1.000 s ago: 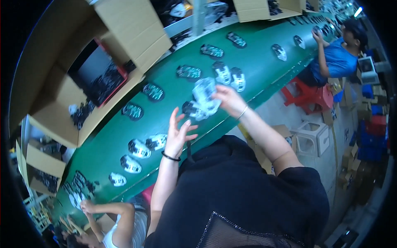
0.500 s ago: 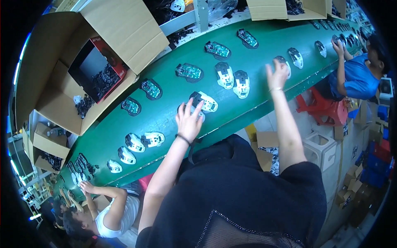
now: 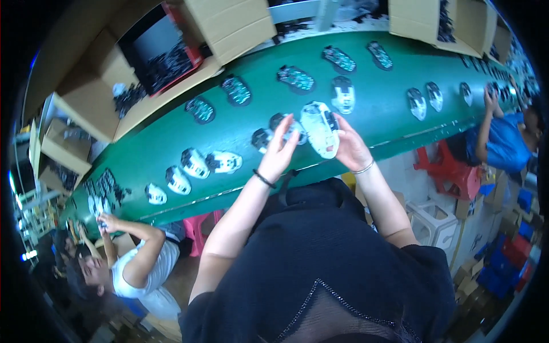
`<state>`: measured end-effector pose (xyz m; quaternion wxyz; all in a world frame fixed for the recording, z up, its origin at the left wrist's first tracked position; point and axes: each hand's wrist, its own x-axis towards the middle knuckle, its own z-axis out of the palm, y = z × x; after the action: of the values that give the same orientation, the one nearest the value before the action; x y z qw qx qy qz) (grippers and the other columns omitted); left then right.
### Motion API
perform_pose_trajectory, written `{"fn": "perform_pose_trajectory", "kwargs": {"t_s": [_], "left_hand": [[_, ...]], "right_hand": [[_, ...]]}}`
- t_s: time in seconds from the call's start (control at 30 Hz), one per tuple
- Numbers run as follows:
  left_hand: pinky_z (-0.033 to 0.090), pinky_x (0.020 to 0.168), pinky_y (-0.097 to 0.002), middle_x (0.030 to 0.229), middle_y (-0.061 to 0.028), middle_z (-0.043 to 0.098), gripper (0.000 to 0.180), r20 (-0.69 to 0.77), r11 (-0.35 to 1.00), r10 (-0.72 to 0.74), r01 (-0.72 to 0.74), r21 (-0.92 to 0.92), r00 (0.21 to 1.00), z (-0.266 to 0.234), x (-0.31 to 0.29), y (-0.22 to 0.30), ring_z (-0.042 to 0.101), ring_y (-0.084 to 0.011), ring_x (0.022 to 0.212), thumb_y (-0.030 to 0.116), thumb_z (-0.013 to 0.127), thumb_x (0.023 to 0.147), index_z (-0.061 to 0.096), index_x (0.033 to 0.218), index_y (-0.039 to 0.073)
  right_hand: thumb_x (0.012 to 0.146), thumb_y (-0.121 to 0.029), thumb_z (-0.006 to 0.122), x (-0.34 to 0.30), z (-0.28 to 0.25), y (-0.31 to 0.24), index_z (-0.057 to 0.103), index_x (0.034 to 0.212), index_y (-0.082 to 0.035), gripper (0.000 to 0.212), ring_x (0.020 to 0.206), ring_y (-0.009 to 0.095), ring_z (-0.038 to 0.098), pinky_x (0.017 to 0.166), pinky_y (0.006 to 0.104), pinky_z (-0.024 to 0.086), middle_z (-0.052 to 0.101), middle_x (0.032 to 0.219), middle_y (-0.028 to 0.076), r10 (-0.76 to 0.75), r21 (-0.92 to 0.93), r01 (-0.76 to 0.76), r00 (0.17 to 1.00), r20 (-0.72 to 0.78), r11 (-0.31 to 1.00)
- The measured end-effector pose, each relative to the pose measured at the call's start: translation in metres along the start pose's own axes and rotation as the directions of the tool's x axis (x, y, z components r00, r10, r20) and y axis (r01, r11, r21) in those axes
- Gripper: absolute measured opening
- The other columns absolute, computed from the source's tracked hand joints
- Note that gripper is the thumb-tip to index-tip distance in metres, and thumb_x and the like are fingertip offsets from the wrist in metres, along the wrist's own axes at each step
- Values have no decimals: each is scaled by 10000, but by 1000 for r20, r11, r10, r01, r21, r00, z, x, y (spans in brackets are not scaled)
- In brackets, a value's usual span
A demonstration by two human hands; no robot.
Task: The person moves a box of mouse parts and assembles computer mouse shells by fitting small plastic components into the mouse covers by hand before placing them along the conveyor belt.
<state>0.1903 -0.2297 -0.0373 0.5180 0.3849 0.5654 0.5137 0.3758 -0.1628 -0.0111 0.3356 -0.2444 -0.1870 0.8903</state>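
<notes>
A white computer mouse shell with dark parts [image 3: 319,130] is held up over the belt, tilted. My right hand [image 3: 351,150] grips its right side, thumb and fingers closed at the edge. To its left, my left hand [image 3: 277,153] has its fingers apart and holds nothing. Beside and partly behind those fingers lie two black-and-white mice, a left one [image 3: 261,139] and a right one [image 3: 281,121]. Another black-and-white mouse [image 3: 343,95] rests on the belt just beyond the held shell.
The green conveyor belt [image 3: 154,154] carries mouse bases with green circuit boards [image 3: 296,79] along its far side, and several more mice at left and right. Cardboard boxes [image 3: 229,28] with black parts stand beyond. Co-workers sit at left [image 3: 151,268] and right [image 3: 506,146].
My right hand has come in from the right and now holds a mouse shell off the belt. My left hand has moved off the mouse it was touching. The view has shifted.
</notes>
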Motion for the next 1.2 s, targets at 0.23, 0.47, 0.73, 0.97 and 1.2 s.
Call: {"fn": "perform_pose_trajectory", "kwargs": {"t_s": [0.23, 0.47, 0.73, 0.97, 1.2], "left_hand": [[486, 862, -420, 1189, -69, 521, 356, -30, 564, -180, 78, -822, 983, -68, -36, 42, 536, -235, 1077, 187, 464, 933, 399, 1274, 112], [523, 801, -456, 1156, -140, 521, 399, -293, 669, -157, -116, -734, 943, -166, -87, 52, 564, -353, 1027, 60, 453, 891, 357, 1278, 49], [483, 851, -479, 1167, -151, 513, 420, -463, 578, -227, -264, -772, 857, -257, -153, 26, 538, -368, 1062, 181, 454, 899, 345, 1297, 104], [483, 845, -469, 1181, -148, 511, 410, -519, 408, -251, -396, -822, 817, -298, -166, 16, 535, -366, 1063, 278, 407, 929, 353, 1284, 79], [479, 851, -466, 1152, -145, 536, 394, -609, 450, -271, -461, -765, 746, -320, -163, 11, 538, -367, 1060, 271, 403, 937, 382, 1273, 67]], "right_hand": [[875, -82, 470, 63, 72, 68, 540, 1124, -12, 267, 922, 121, 546, 790, 254, 443, 572, 1037, 54, -12, -595, 50, 998, 67, 802], [854, -28, 491, 131, 144, 103, 598, 985, -15, 170, 815, 72, 543, 727, 211, 431, 609, 891, 18, 99, -776, 16, 990, 101, 631], [775, -47, 552, 298, 267, 195, 622, 858, 4, 119, 736, 218, 624, 665, 310, 485, 634, 786, 135, 124, -777, 618, 786, 606, -121], [799, -58, 457, 446, 305, 280, 609, 844, -19, 163, 864, 337, 619, 762, 423, 506, 621, 892, 198, 80, -510, 406, 835, 544, -758], [778, -110, 575, 469, 306, 296, 647, 925, -32, 181, 935, 341, 616, 812, 414, 509, 627, 988, 206, -163, -762, 64, 962, 219, -645]]}}
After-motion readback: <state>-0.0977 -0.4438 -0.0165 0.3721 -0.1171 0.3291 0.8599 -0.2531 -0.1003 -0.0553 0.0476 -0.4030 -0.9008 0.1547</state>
